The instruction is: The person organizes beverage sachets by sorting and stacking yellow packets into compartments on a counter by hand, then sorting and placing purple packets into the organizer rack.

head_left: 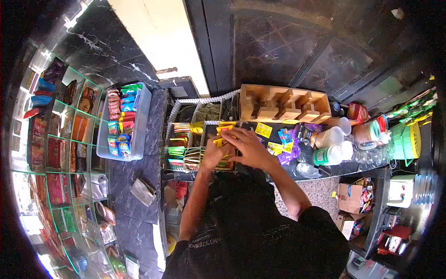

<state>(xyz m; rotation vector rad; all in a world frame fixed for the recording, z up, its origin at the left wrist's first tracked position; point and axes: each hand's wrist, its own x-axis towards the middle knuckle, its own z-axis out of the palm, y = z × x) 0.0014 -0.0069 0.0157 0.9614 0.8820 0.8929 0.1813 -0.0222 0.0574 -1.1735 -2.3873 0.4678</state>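
My left hand (215,154) is closed around a small yellow sachet (218,142), above the right end of a divided tray. My right hand (253,149) reaches across from the other side, its fingers stretched over the left fingertips and its thumb apart. What lies beneath its fingers is partly hidden. In the tray, with its white spiral-like rim (204,100), stand rows of upright sachets, among them green sachets (176,152) and orange-red sachets (181,129). Yellow sachets (226,125) show just behind my hands. Loose yellow packets (264,130) lie right of my right hand.
Behind stands a wooden compartment box (285,104). Jars (330,137) and a green bucket (403,142) crowd the right side. On the left are a clear bin (139,139) of packets, a grey cloth-like item (143,191) and glass shelves (60,174).
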